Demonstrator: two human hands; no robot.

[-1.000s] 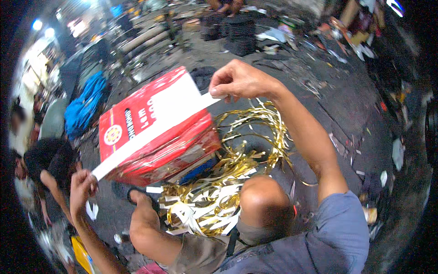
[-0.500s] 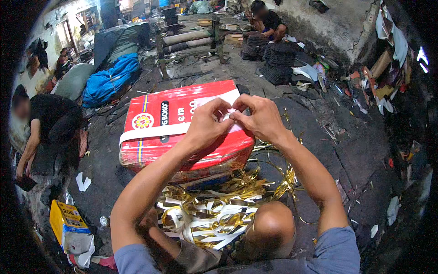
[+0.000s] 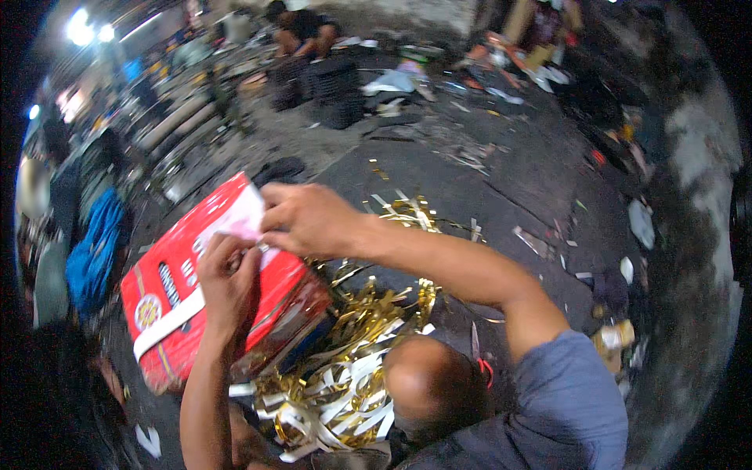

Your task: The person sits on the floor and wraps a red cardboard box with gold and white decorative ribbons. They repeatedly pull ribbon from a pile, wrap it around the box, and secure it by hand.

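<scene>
A red carton (image 3: 184, 239) stands tilted in view before me, with a white band (image 3: 168, 325) lying across its top. Over the carton, my left hand (image 3: 225, 274) has its thumb and fingers curled together. My right hand (image 3: 309, 222) pinches at the carton's right end, close to the left fingertips. A pale white-pink patch (image 3: 249, 215) shows under and between the fingers. Whatever the fingertips hold is too small and blurred to make out. Below the carton, by my knee, lies a tangled heap of gold and white strips (image 3: 333, 395).
A blue cloth bundle (image 3: 95, 254) lies at the left. Farther off, a person (image 3: 305, 35) squats behind dark stacks (image 3: 333, 90). Scraps litter the dark floor (image 3: 462, 204), and a rough wall (image 3: 701, 172) runs along the right.
The view has swung to the right, so the carton and both hands now appear farther left and turned. Both hands are still closed at the carton's end.
</scene>
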